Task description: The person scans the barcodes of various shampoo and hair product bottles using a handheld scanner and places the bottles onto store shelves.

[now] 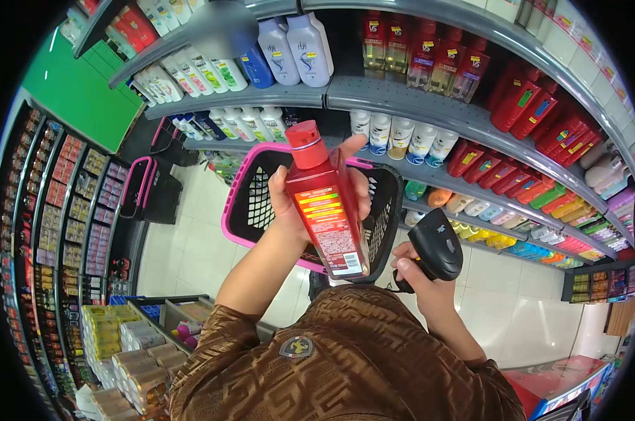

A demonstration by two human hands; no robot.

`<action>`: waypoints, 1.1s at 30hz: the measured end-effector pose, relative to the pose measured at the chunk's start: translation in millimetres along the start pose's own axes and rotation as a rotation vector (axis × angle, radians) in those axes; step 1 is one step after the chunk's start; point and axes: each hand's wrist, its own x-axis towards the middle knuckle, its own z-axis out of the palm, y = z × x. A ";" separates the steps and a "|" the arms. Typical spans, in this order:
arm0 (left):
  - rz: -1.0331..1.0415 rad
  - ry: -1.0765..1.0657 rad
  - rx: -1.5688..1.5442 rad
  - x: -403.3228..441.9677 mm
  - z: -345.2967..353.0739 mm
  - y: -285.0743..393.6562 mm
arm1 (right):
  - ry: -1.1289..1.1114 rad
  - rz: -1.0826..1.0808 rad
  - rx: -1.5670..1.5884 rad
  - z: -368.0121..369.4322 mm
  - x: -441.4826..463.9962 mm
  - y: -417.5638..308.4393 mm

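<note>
A red shampoo bottle (324, 214) with a flip cap is gripped by my left hand (286, 203), its fingers wrapped around from behind. The bottle leans slightly, cap at the upper left, with its back label and barcode facing me. Under it is a black shopping basket (251, 188) with a pink rim; mesh walls show inside. To the right, my right hand (425, 282) is closed around the handle of a black barcode scanner (438, 247). The scanner's head points up and right, apart from the bottle. Part of its handle is hidden by my fingers.
Curved grey shelves (401, 98) ahead hold rows of shampoo bottles, including similar red bottles (535, 105) at right. Black baskets (152, 189) stand at left, before a rack of small packs (68, 203). Stacked cans (138, 372) are at lower left, a red counter (556, 382) at lower right.
</note>
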 end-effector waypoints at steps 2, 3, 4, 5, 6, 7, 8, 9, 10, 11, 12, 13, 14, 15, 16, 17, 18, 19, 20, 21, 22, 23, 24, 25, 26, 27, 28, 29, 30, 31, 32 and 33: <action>-0.016 -0.029 -0.022 6.4 5.7 2.0 | -0.003 -0.015 -0.005 6.4 0.1 -4.7; -0.033 -0.048 -0.049 10.5 7.8 2.0 | -0.005 -0.020 -0.009 8.1 0.1 -6.8; -0.014 -0.081 -0.054 14.3 6.8 0.5 | -0.050 -0.041 -0.033 4.3 0.0 -2.7; -0.018 -0.093 -0.052 16.9 5.5 0.2 | -0.044 -0.052 -0.034 5.0 -0.3 -2.6; -0.020 -0.102 -0.075 19.4 4.1 -0.4 | -0.056 -0.052 -0.030 6.7 -0.1 -3.0; -0.022 -0.111 -0.099 22.9 2.6 -1.2 | -0.066 -0.051 -0.027 6.8 0.8 -3.3; -0.005 -0.164 -0.118 28.4 1.1 -2.9 | -0.132 -0.025 -0.010 3.1 2.4 -1.2; -0.011 -0.176 -0.123 33.7 -0.1 -3.9 | -0.121 -0.033 -0.015 3.4 2.5 -0.3; -0.010 -0.224 -0.171 38.8 -1.2 -5.0 | -0.140 -0.068 -0.013 6.5 1.8 0.5; -0.008 -0.272 -0.219 43.7 -2.3 -6.3 | -0.160 -0.104 -0.011 9.6 2.1 0.5; -0.015 -0.306 -0.239 48.8 -4.1 -7.4 | -0.175 -0.146 -0.028 11.9 4.4 -0.7; -0.019 -0.318 -0.240 52.8 -4.7 -8.3 | -0.169 -0.155 -0.034 16.0 7.8 -0.9; -0.033 -0.340 -0.221 56.8 -4.4 -9.4 | -0.097 -0.217 -0.058 20.6 12.2 -0.4; -0.047 -0.361 -0.204 60.8 -3.4 -10.7 | -0.025 -0.277 -0.082 24.0 15.8 0.1; -0.066 -0.370 -0.156 64.4 -2.4 -10.4 | 0.004 -0.245 -0.030 25.7 17.1 0.8; -0.069 -0.382 -0.158 67.7 0.1 -11.7 | 0.011 -0.254 -0.036 25.3 20.8 3.6; 0.010 -0.087 0.037 70.1 13.5 -11.7 | 0.062 -0.325 -0.094 23.9 24.7 8.3; 0.088 0.213 0.231 68.6 25.2 -13.2 | 0.112 -0.392 -0.149 22.6 27.0 12.0; 0.069 0.400 0.375 61.9 32.2 -12.1 | 0.117 -0.402 -0.150 20.8 32.1 12.8; 0.071 0.386 0.381 56.6 34.6 -18.1 | 0.164 -0.384 -0.109 18.9 39.9 12.0; 0.165 0.368 0.429 51.2 35.5 -26.6 | 0.213 -0.365 -0.066 17.1 46.7 10.5; 0.257 0.351 0.475 49.4 36.4 -34.3 | 0.222 -0.376 -0.061 15.3 52.6 8.6; 0.266 0.435 0.470 51.4 46.1 -41.8 | 0.277 -0.526 -0.261 14.3 55.7 7.8; 0.266 0.439 0.471 50.0 42.7 -41.5 | 0.321 -0.668 -0.464 14.0 56.4 7.7; 0.230 0.445 0.566 49.8 34.6 -39.9 | 0.311 -0.634 -0.465 17.2 55.4 11.4; 0.198 0.448 0.660 51.8 27.0 -36.9 | 0.300 -0.643 -0.466 18.3 55.5 13.4; 0.170 0.514 0.586 55.0 20.4 -33.0 | 0.214 -0.653 -0.445 19.3 55.3 15.2; 0.187 0.519 0.589 54.8 14.7 -24.7 | 0.126 -0.661 -0.424 20.2 55.1 16.5; 0.109 0.481 0.561 55.8 15.5 -11.6 | 0.084 -0.643 -0.566 16.7 53.3 13.1; 0.032 0.444 0.536 57.5 18.7 0.3 | 0.064 -0.652 -0.559 15.2 52.1 14.7; 0.088 0.452 0.564 62.3 25.1 6.9 | 0.079 -0.614 -0.488 13.9 49.6 17.0; 0.109 0.461 0.571 62.2 22.7 14.3 | 0.090 -0.575 -0.419 12.8 46.7 19.0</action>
